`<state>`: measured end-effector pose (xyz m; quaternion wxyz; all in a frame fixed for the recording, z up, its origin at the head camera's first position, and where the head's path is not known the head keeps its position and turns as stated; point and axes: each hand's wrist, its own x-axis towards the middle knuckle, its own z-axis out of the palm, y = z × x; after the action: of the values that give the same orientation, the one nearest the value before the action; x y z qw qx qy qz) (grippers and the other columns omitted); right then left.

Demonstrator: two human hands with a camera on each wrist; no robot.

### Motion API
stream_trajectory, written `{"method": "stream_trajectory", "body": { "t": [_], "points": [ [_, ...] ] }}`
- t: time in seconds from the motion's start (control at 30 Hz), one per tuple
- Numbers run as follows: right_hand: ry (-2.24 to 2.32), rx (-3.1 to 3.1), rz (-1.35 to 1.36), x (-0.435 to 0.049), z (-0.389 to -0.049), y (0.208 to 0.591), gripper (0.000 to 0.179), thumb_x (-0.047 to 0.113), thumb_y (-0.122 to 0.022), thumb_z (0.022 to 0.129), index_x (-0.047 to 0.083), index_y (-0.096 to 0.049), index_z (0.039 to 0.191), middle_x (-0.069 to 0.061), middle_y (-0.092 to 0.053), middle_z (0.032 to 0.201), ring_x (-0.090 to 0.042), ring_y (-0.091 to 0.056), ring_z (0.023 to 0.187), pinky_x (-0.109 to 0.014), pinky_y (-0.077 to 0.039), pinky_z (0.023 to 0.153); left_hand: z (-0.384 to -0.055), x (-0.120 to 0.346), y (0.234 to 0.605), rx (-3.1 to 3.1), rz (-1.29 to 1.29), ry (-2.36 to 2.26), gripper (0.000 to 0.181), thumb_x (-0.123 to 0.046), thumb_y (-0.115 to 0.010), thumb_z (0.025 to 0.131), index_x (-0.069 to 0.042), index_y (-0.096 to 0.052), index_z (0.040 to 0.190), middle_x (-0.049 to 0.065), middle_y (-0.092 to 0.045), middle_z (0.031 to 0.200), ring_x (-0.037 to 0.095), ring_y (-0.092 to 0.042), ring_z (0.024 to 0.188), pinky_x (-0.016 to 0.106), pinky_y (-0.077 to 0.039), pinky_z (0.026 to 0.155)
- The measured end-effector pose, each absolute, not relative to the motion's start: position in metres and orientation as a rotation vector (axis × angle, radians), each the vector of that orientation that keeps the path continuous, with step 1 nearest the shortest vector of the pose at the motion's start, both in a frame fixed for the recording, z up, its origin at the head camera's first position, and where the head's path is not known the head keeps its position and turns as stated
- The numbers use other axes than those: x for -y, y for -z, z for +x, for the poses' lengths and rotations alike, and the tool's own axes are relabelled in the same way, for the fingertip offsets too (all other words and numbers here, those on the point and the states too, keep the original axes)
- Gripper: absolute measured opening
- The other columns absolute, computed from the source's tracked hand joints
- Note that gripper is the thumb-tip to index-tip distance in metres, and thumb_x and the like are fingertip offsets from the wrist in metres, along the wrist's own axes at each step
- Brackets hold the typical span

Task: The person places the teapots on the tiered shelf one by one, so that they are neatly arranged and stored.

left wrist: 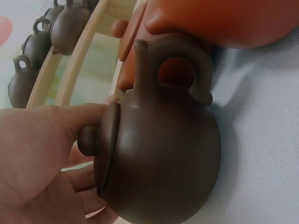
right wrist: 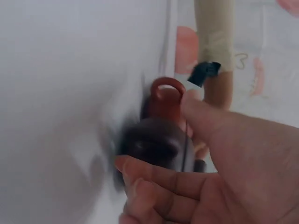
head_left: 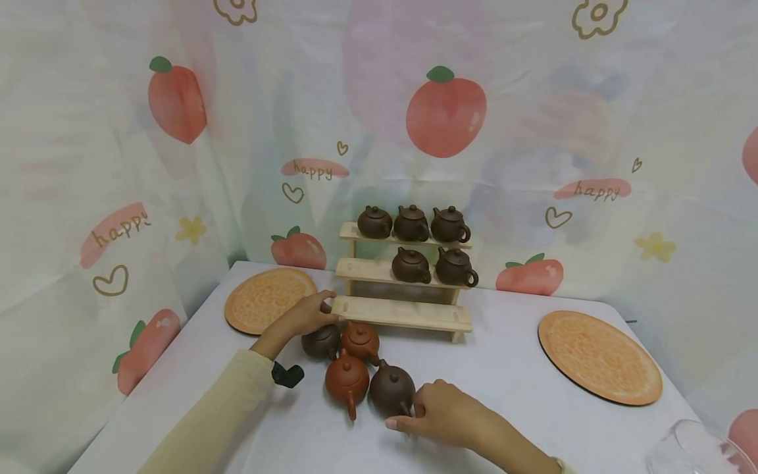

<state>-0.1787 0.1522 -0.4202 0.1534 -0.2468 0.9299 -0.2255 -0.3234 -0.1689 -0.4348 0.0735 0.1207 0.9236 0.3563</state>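
Cream sleeve (head_left: pixel 216 408), black wrist camera (head_left: pixel 289 375)

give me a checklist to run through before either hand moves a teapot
1. Room on the middle shelf: ok, its left part is bare.
2. Lid on the rear brown teapot: ok, in place.
3. Clearance around the front brown teapot: not ok, the front red teapot sits close beside it.
4. Right hand grip on the front brown teapot: cannot tell, wrist view is blurred.
5. Left hand grip on the rear brown teapot: cannot tell, contact partly hidden.
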Motion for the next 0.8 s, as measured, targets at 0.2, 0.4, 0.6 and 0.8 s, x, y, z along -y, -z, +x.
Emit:
{"method": "stream_trajectory", "body": {
  "t": [0.2, 0.4, 0.6, 0.8],
  "points": [
    [0.652, -2.736, -0.733, -0.152, -0.172, 0.433, 0.053, 0.055, -0.072, 0.096, 0.020, -0.053, 0.060, 0.011, -0.043, 0.058, -0.005, -0.040, 0.055, -0.025, -0.034, 0.050, -0.324, 0.169, 0.435, -2.771, 0.373, -1.059, 0.068, -0.032, -0.073, 0.101, 0.002, -0.046, 0.154, 0.024, -0.072, 0.126, 0.039, -0.068, 0.121, 0.054, -0.052, 0.104],
    [0.666, -2.747, -0.726, -0.160, -0.171, 0.434, 0.037, 0.038, -0.073, 0.099, 0.018, -0.056, 0.072, 0.010, -0.043, 0.060, -0.007, -0.039, 0.054, -0.026, -0.032, 0.050, -0.323, 0.168, 0.434, -2.774, 0.360, -1.063, 0.066, -0.029, -0.074, 0.101, 0.002, -0.047, 0.153, 0.024, -0.072, 0.126, 0.039, -0.068, 0.120, 0.054, -0.052, 0.103],
    [0.655, -2.783, -0.794, -0.162, -0.170, 0.442, 0.029, 0.036, -0.071, 0.101, 0.015, -0.060, 0.085, 0.008, -0.051, 0.068, -0.007, -0.047, 0.061, -0.029, -0.039, 0.055, -0.322, 0.168, 0.434, -2.768, 0.352, -1.076, 0.067, -0.029, -0.074, 0.101, 0.002, -0.047, 0.154, 0.025, -0.072, 0.125, 0.039, -0.068, 0.120, 0.054, -0.052, 0.103],
    [0.635, -2.896, -0.891, -0.165, -0.166, 0.452, 0.024, 0.034, -0.069, 0.102, 0.014, -0.063, 0.090, 0.006, -0.065, 0.075, -0.011, -0.062, 0.068, -0.034, -0.048, 0.061, -0.322, 0.168, 0.433, -2.772, 0.347, -1.062, 0.066, -0.029, -0.073, 0.101, 0.001, -0.047, 0.154, 0.025, -0.071, 0.126, 0.039, -0.067, 0.121, 0.055, -0.052, 0.103]
  ]
}}
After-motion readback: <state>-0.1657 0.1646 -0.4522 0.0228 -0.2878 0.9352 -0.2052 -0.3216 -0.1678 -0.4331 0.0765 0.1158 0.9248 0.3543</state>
